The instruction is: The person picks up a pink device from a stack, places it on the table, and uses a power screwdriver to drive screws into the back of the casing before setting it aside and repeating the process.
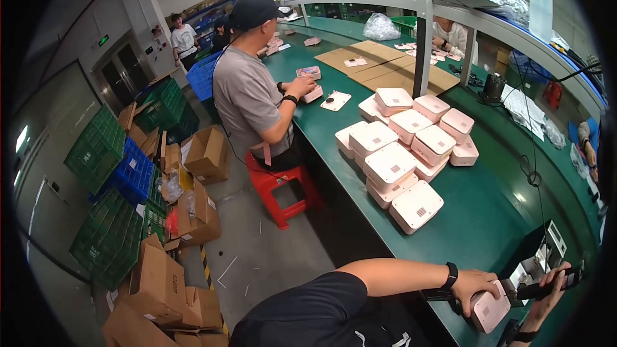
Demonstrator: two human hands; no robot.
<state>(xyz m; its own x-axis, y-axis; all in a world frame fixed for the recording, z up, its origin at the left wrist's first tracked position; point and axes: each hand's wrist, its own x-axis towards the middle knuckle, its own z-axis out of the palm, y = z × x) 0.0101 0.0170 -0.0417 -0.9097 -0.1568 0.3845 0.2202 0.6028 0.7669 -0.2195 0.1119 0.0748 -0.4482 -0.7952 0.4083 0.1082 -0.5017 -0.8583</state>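
At the lower right, my left hand is closed over the edge of a pale pink square plastic housing and steadies it on the green table. It has rounded corners and a small grille patch on its face. My right hand is wrapped around a black handheld tool that looks like an electric screwdriver. Its front end points toward the housing; whether the tip touches it cannot be made out. Just behind stands a dark box with small shiny metal bits, perhaps a screw feeder.
Several matching pink housings are stacked on the green table ahead. Farther left, a co-worker in a grey shirt sits on a red stool, handling another housing. Cartons and green crates line the floor. A metal post supports the shelf.
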